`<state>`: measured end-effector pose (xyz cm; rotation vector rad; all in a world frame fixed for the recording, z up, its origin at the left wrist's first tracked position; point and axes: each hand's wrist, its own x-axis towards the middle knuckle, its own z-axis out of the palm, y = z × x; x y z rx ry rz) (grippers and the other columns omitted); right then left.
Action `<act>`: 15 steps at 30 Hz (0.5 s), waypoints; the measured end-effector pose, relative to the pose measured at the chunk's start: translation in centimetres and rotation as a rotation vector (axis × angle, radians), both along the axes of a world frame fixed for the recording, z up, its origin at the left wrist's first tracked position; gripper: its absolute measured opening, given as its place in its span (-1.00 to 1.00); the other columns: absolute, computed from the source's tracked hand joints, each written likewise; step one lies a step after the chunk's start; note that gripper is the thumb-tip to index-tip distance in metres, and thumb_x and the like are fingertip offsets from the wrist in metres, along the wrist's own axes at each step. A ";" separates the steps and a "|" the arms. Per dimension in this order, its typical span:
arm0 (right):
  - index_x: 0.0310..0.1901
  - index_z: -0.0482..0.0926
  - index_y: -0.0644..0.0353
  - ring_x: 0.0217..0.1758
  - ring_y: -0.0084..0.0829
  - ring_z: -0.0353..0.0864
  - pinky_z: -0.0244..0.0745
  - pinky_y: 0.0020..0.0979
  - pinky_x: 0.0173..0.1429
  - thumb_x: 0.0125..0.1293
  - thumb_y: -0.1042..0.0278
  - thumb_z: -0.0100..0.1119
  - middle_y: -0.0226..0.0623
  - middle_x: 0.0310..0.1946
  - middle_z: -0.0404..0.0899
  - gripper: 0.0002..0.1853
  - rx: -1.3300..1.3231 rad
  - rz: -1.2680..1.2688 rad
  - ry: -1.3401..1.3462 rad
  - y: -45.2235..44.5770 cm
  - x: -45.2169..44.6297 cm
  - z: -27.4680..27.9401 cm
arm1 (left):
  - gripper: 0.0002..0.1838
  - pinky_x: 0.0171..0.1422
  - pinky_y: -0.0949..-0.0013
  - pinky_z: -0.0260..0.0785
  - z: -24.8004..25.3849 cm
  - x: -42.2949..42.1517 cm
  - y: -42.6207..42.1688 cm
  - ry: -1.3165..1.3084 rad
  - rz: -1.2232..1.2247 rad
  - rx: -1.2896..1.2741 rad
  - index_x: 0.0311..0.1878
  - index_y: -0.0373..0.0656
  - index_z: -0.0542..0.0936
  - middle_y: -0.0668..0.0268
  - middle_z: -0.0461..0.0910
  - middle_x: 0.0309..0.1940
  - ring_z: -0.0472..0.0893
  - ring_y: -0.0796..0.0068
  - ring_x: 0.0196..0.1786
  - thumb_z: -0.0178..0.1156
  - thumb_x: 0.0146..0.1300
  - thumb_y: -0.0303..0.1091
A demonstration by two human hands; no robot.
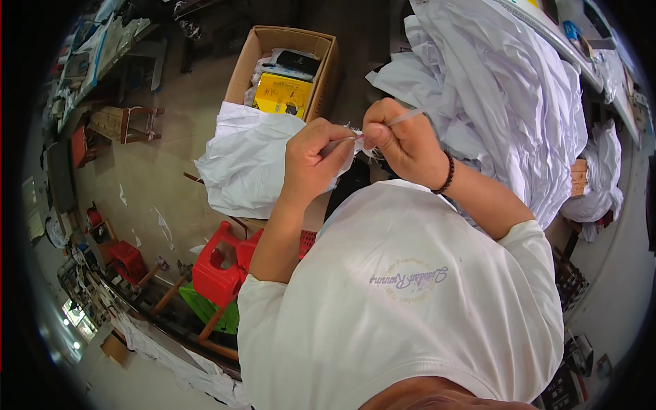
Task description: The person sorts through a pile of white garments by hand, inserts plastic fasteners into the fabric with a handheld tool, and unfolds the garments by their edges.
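Both hands are raised close together in front of the chest, fingertips almost touching. My left hand (319, 158) is closed in a pinch on a thin, pale strip whose end shows pink between the hands. My right hand (404, 142), with a dark bead bracelet (447, 172) at its wrist, pinches the other side of that small pink bit. A narrow translucent strip (408, 115) sticks out from between its fingers. Frayed white threads (371, 149) hang just behind the fingertips. Left of my left hand lies a white cloth (242, 160).
A cardboard box (326, 75) with a yellow packet (281, 94) stands ahead. White fabric (492, 102) is heaped at the right, near a table edge (560, 48). A red plastic stool (217, 270) and a wooden stool (113, 123) are at the left.
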<state>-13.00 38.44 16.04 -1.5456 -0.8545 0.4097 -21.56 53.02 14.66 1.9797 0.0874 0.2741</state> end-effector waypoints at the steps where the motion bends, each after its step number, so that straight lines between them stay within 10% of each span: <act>1: -0.39 0.37 0.24 -0.56 -0.25 0.41 0.31 -0.47 -0.48 0.24 0.26 -0.06 -0.23 -0.57 0.37 -0.80 0.004 -0.001 -0.027 0.1 0.0 0.0 | -0.89 -0.51 0.55 0.18 0.0 0.0 0.0 0.003 -0.001 0.008 -0.45 -0.23 0.51 0.33 0.38 -0.62 0.36 0.54 -0.60 0.18 -0.12 -0.58; 15: -0.24 0.40 0.33 -0.36 -0.50 0.43 0.35 -0.53 -0.21 0.30 0.47 -0.24 -0.24 -0.36 0.38 -0.82 0.161 -0.293 -0.191 -3.2 2.4 -0.5 | -0.90 -0.45 0.51 0.25 -0.3 0.5 -0.3 0.009 -0.016 0.070 -0.43 -0.24 0.50 0.28 0.42 -0.56 0.42 0.44 -0.52 0.14 -0.08 -0.58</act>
